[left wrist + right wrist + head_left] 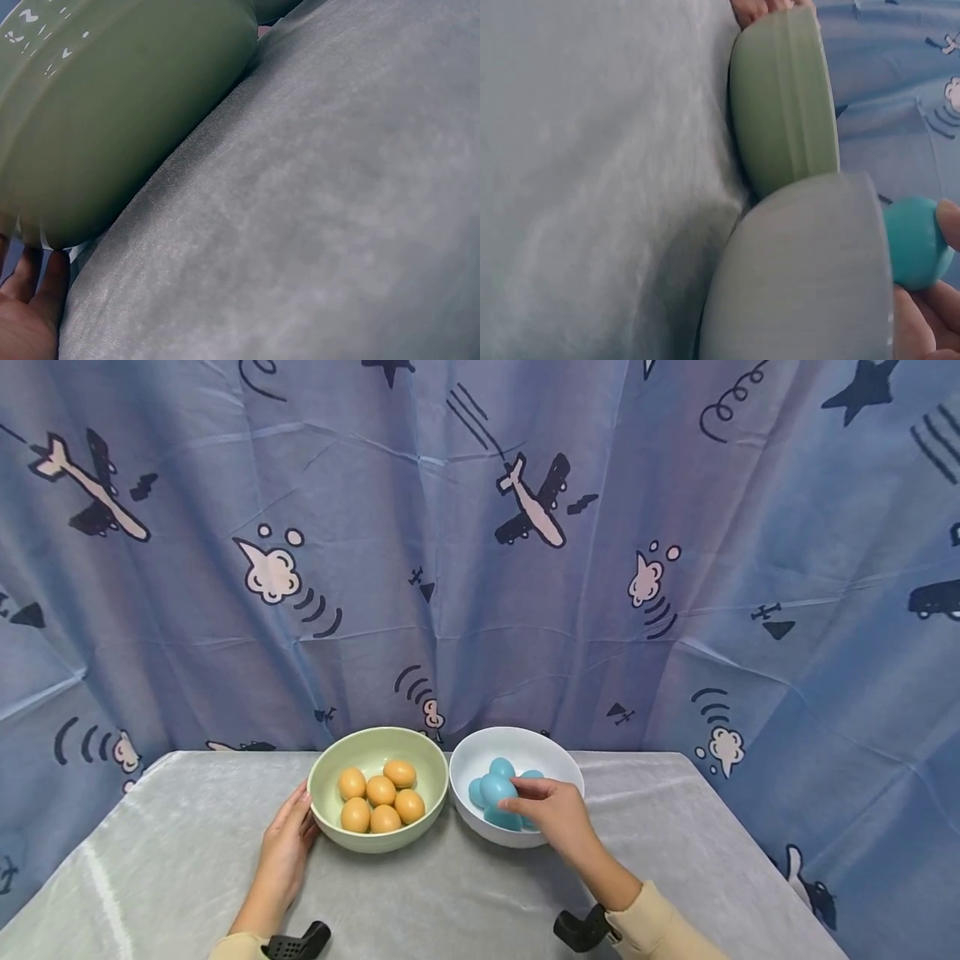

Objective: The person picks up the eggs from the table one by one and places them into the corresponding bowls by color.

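My right hand [558,817] pinches a blue egg [497,790] between thumb and fingers, over the white bowl [558,762]. In the right wrist view this egg [913,244] shows just past the bowl's rim. Several other blue eggs [502,767] lie in the white bowl, partly covered by the held one and the fingers. To its left stands a light green bowl [330,777] with several orange eggs [381,791] inside. My left hand [283,847] rests against the green bowl's left side, its extended fingers touching the outer wall, as the left wrist view also shows.
Both bowls stand side by side near the back edge of a table with a pale grey cloth [450,910]. Behind it hangs a blue curtain [420,527] printed with planes and stars. Black wrist devices [581,931] sit on both forearms.
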### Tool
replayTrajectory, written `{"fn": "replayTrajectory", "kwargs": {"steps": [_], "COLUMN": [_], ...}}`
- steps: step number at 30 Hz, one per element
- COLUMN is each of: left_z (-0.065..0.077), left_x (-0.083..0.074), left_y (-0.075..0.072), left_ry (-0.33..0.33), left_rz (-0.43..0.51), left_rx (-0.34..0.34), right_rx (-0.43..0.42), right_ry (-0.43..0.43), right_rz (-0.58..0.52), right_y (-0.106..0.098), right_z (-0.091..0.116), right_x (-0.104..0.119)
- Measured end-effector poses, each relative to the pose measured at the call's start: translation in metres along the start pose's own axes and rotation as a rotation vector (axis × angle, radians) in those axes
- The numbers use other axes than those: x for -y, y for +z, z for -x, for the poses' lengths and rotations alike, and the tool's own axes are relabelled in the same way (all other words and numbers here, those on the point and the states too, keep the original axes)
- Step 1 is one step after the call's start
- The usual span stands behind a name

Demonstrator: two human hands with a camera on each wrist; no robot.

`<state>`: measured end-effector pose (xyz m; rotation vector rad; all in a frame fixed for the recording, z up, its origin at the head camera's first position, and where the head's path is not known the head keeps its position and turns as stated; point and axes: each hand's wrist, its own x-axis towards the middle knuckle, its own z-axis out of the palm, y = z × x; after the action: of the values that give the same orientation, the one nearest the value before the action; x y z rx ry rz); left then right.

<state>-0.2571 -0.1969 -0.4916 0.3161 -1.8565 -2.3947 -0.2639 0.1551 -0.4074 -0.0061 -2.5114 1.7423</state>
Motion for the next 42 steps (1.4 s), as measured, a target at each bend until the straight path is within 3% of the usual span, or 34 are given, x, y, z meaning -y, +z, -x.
{"fn": "replayTrajectory", "kwargs": {"steps": [12, 28, 42], "left_z": [0.001, 0.002, -0.001], "left_x": [-0.001, 0.003, 0.002], "left_y": [-0.001, -0.002, 0.0], "left_ry": [0.01, 0.022, 0.067], "left_rz": [-0.017, -0.012, -0.004], "left_rx": [0.0, 0.012, 0.011], "right_rx": [0.02, 0.079, 0.112], "right_ry": [-0.088, -0.089, -0.112], "right_rz": [0.094, 0.237, 0.249], "right_y": [0.015, 0.027, 0.029], "right_z": [-0.023, -0.033, -0.036], "right_x": [-0.006, -0.013, -0.014]}}
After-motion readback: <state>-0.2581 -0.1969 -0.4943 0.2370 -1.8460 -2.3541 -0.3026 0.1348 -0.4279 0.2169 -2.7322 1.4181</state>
